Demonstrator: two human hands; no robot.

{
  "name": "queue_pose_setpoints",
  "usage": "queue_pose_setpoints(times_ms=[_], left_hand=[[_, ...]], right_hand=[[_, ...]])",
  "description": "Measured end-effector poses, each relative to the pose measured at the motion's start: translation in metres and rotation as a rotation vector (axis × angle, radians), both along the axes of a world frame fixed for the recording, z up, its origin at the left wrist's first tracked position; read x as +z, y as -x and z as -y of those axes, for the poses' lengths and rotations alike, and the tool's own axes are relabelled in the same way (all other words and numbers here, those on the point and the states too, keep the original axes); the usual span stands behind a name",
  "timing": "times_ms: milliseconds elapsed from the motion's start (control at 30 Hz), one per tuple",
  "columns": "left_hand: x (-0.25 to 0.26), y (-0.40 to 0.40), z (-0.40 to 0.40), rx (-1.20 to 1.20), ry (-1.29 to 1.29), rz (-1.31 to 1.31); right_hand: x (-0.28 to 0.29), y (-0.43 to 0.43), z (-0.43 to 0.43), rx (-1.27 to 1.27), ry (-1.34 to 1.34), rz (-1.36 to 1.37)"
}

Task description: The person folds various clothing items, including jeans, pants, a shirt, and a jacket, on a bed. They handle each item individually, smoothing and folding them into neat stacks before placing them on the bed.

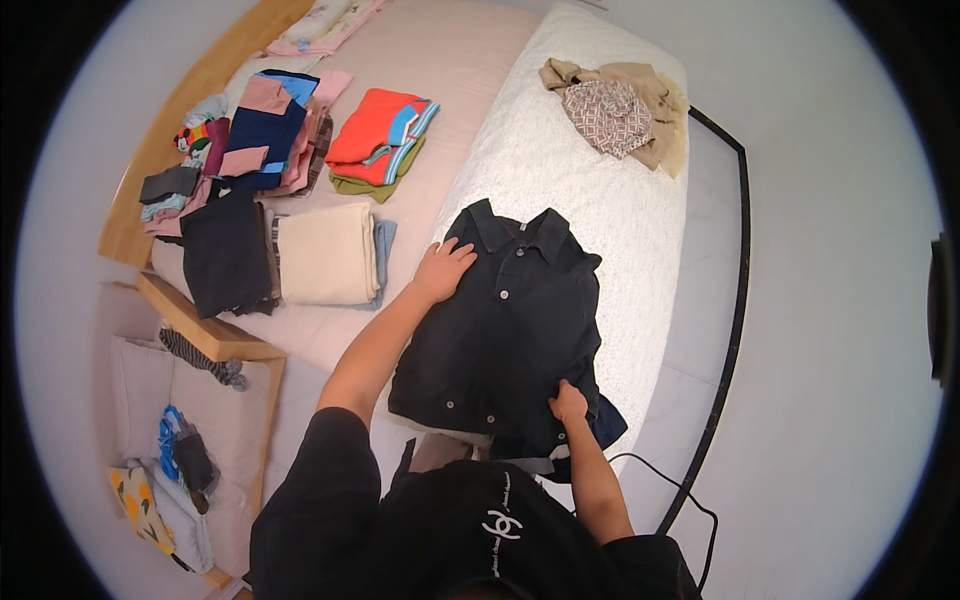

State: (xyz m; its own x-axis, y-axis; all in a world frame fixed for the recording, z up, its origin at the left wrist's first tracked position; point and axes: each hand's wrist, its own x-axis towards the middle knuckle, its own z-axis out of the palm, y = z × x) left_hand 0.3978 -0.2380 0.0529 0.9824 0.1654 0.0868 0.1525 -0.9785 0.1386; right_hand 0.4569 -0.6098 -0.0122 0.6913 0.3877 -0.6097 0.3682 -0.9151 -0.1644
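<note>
A black button-front denim-style jacket (pixel 517 330) lies face up before me, its collar pointing away. Two light buttons show near the collar and several along the hem. My left hand (pixel 447 271) rests flat on the jacket's left shoulder, fingers spread. Lower down on the right, my right hand (pixel 570 403) is closed, its fingers pinching the jacket front near the side edge. The right sleeve appears tucked or folded along that side; its end is hard to make out. A dark navy cloth (pixel 609 421) sticks out from beneath the jacket's lower right.
Folded stacks sit on the pink sheet (pixel 472 67) to the left: cream cloth (pixel 326 255), black cloth (pixel 226 255), red-orange garment (pixel 382 139) and navy-pink garment (pixel 262 135). A beige garment (pixel 637 82) with patterned cloth (pixel 609 116) lies at the far right. A black cable (pixel 709 517) trails at lower right.
</note>
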Motion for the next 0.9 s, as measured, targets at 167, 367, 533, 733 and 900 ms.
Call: queue_pose_setpoints(times_ms=[167,367,533,733,900], left_hand=[[-0.026,-0.023,-0.055,-0.069,-0.132,-0.338],[-0.024,-0.027,-0.077,-0.025,-0.023,-0.191],[-0.056,-0.024,-0.097,0.21,0.317,0.099],[-0.086,-0.036,-0.11,0.557,1.071,-0.094],[-0.083,-0.052,-0.099,0.457,0.973,0.001]], right_hand=[[0.016,-0.016,0.001,0.053,-0.423,0.023],[-0.018,-0.037,0.011,0.008,-0.173,0.012],[-0.042,-0.106,-0.017,0.176,0.078,-0.322],[-0.032,-0.194,-0.084,-0.363,-0.557,0.089],[-0.04,-0.22,-0.148,-0.631,-0.534,0.332]])
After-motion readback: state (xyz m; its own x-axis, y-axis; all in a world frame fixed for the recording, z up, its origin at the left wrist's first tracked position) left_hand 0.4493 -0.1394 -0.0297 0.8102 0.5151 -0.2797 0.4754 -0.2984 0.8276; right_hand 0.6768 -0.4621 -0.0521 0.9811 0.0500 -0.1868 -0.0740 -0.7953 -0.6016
